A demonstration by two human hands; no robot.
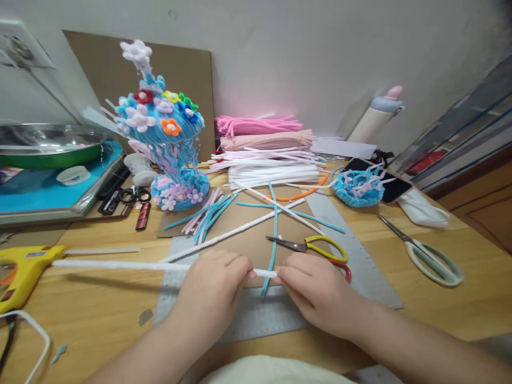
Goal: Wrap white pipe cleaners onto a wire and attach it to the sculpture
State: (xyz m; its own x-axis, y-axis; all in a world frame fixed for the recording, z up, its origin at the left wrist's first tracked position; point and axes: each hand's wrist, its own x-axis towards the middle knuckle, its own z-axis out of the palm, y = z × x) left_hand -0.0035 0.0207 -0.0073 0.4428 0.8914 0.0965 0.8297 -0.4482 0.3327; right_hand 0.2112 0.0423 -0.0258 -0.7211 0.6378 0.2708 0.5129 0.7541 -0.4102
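My left hand (218,288) is closed on a long white fuzzy stem (120,264), which reaches out to the left past my fist. My right hand (316,288) pinches the same stem near its right end. A short white stretch shows between the two hands, above a grey mat (256,320). Just beyond it, a blue stem (274,234) lies crosswise on brown cardboard (240,250). Another white stem (236,233) slants behind my left hand. Small scissors with yellow and red handles (326,248) lie behind my right hand.
A blue flowered craft piece (160,122) stands back left. Stem bundles (276,173) are stacked behind the cardboard. A yellow glue gun (30,269) lies left. To the right are larger scissors (434,261), a blue woven ring (357,189), a phone (396,184) and a bottle (374,117).
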